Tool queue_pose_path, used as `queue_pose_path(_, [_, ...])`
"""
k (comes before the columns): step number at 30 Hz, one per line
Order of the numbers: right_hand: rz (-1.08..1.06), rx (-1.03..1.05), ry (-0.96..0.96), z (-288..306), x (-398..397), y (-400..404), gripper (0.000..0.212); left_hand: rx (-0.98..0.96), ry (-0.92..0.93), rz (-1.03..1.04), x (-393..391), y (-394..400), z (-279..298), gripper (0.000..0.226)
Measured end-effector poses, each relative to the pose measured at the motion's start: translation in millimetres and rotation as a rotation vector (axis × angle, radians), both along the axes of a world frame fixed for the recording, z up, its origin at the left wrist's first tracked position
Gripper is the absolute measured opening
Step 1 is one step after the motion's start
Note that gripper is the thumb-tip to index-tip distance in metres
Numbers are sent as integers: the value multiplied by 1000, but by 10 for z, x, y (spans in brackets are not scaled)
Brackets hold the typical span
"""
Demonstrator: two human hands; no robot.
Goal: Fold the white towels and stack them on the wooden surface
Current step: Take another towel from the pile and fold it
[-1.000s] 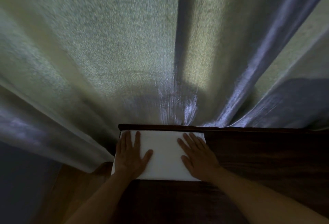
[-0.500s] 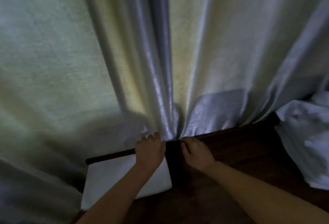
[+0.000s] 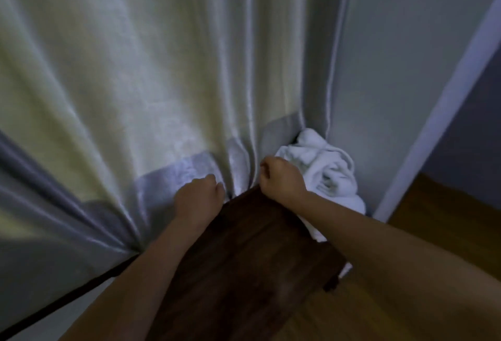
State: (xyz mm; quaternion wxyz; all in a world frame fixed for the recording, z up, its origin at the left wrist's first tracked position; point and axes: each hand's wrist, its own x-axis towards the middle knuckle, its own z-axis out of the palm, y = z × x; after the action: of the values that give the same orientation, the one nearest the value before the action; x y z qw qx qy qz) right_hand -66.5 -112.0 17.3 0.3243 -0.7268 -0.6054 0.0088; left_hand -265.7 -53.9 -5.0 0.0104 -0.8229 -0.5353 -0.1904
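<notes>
A crumpled pile of white towels (image 3: 329, 169) lies at the far right end of the dark wooden surface (image 3: 244, 264), in the corner against the curtain. My right hand (image 3: 282, 179) hovers just left of the pile with its fingers curled; nothing shows in its grip. My left hand (image 3: 199, 198) is at the far edge of the wood, knuckles against the curtain, fingers curled and holding nothing. The folded towel is out of view.
A pale curtain (image 3: 162, 83) with a grey hem hangs right behind the wooden surface. A grey wall (image 3: 393, 83) with a pale trim strip rises at the right. Light wooden floor (image 3: 447, 205) lies to the right and below.
The view has swung right, so the folded towel left the frame and the crumpled pile moved toward the centre. Both hands left the folded towel and travelled right along the far edge.
</notes>
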Motion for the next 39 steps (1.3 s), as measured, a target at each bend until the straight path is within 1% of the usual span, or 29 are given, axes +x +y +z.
queue_pose_path(4, [-49,27,-20,304,707,-258,20,-17,-78,-38,783,-145,226,37])
queue_pose_path(7, [-88,12,-41,537,1197,-445,21,-19,-98,-54,1262,-236,373,35])
queue_pose_path(12, [-154,-25,-24,827,1873,-635,19,-30,-109,-104,1889,-265,506,32])
queue_pose_path(16, [-208,-43,6,887,2260,-636,17,-81,-95,-162,2293,-191,490,35])
queue_pose_path(19, [-238,-65,28,830,2499,-570,16,-110,-68,-200,2607,-95,415,34])
queue_pose_path(23, [-279,-89,74,656,2779,-416,14,-212,11,-253,3010,142,218,32])
queue_pose_path(29, [-314,-173,156,272,3192,-36,15,-292,132,-360,3507,587,-241,51])
queue_pose_path(31, [-314,-214,174,131,3288,103,18,-350,212,-365,3574,726,-403,55])
queue_pose_path(33, [-307,-262,184,-13,3354,243,20,-371,270,-375,3601,851,-522,47])
queue_pose_path(35, [-279,-343,184,-160,3401,370,21,-354,232,-420,3608,952,-559,32])
queue_pose_path(37, [-225,-452,189,-292,3444,472,26,-290,154,-490,3598,1032,-468,26])
queue_pose_path(39, [-125,-568,189,-367,3453,543,42,-199,84,-548,3583,1073,-266,24])
